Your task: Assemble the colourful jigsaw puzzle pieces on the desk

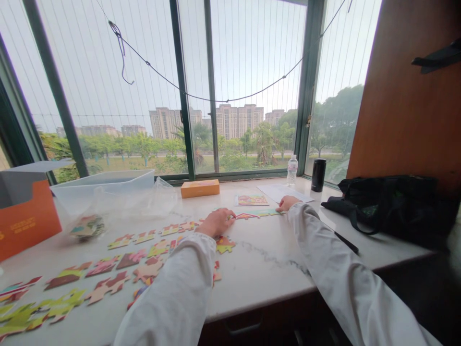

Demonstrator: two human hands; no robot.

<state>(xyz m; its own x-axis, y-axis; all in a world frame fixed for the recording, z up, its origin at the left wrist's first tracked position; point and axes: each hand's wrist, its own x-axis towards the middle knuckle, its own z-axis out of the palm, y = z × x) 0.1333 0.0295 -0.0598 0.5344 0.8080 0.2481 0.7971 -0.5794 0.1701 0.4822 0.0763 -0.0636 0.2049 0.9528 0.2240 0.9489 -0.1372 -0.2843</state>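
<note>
A strip of joined jigsaw puzzle pieces (257, 213) lies on the worktop between my two hands. My left hand (218, 222) is closed, its bent fingertips on the strip's left end. At the right end, my right hand (288, 203) has its fingers pressed together on the strip's edge. Behind the strip is a small colourful picture card (251, 200). Loose puzzle pieces lie in rows to the left, among them a pink and brown piece (131, 258) and a green piece (66, 303). Another loose piece (225, 244) sits just below my left hand, and my left sleeve hides some others.
At the left stand an orange box (30, 223), a clear plastic tub (108, 187) and a bag of pieces (87, 227). An orange carton (200, 188) is near the window. Farther right are paper (277, 192), a water bottle (292, 170), a black can (318, 175) and a black bag (392, 206).
</note>
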